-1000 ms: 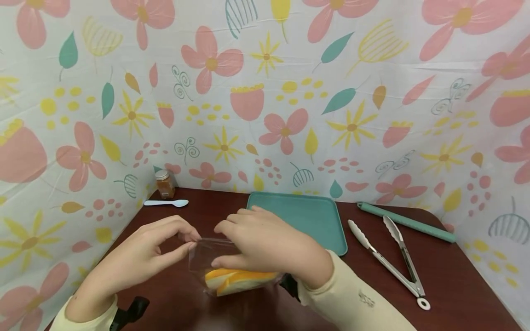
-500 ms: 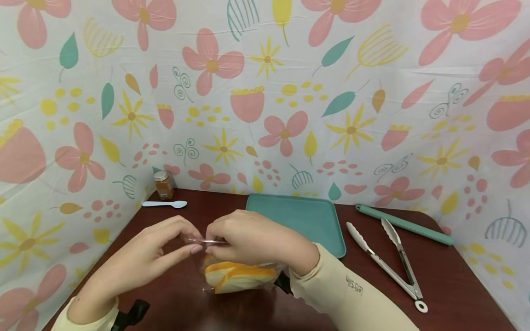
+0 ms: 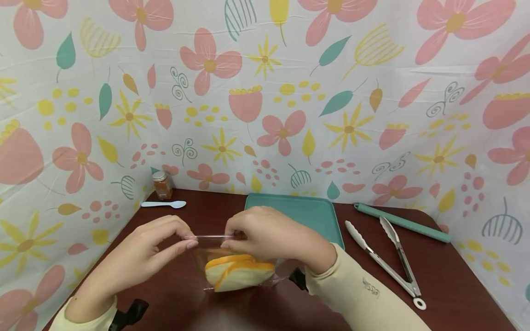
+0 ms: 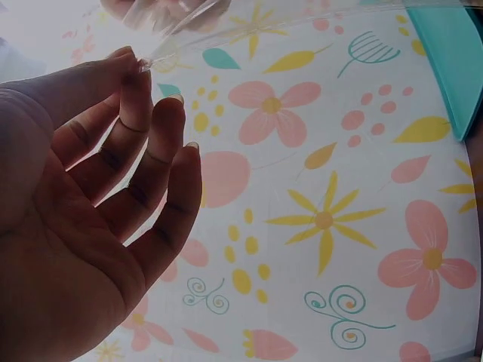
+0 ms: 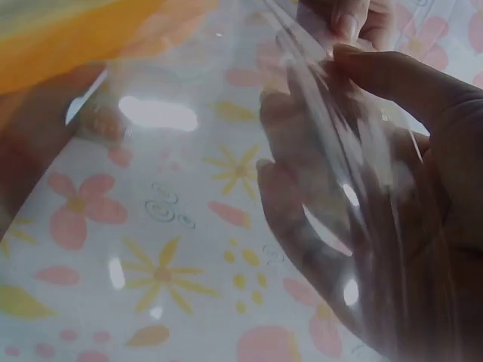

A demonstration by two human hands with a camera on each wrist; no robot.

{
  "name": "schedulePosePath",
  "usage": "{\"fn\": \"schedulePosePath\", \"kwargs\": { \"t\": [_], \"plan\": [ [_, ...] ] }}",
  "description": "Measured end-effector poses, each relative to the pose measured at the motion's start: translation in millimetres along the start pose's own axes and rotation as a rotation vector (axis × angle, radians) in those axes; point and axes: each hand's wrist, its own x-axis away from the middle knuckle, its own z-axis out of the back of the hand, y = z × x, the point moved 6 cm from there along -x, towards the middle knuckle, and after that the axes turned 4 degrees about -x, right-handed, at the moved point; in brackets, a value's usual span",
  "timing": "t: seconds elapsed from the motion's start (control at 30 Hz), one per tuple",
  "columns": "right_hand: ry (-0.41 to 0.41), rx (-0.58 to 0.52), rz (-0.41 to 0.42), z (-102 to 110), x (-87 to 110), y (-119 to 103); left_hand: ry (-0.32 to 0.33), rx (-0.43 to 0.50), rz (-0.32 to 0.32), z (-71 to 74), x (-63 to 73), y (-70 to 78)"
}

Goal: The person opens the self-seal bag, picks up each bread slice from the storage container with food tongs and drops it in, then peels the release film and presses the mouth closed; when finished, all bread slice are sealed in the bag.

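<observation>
A clear plastic bag with pale, orange-edged slices inside hangs low over the dark table. My left hand pinches one end of the bag's top edge between thumb and forefinger; the left wrist view shows the gathered film at those fingertips, the other fingers loosely bent. Farther along the same edge, my right hand pinches the film, its thumb on the near side. Through the film, the right wrist view shows my other right fingers. The top edge runs straight between both hands.
Behind the right hand lies a teal tray. Metal tongs with pale tips lie spread at the right, below a long green stick-shaped thing. A small spice jar and a pale blue spoon are at the back left.
From spread over the bag, my right hand closed on its top edge beside the left hand, then moved right along it. The edge now spans a wider gap. My left hand has barely moved.
</observation>
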Motion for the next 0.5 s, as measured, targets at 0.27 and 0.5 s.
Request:
{"fn": "schedulePosePath", "kwargs": {
  "t": [0.27, 0.5],
  "plan": [
    [0.057, 0.027, 0.014, 18, 28.8, 17, 0.028, -0.050, -0.023, 5.6, 0.8, -5.4],
    [0.118, -0.030, -0.005, 31, 55.5, 48, 0.049, -0.073, -0.032, 11.5, 2.6, -7.4]
  ]
}}
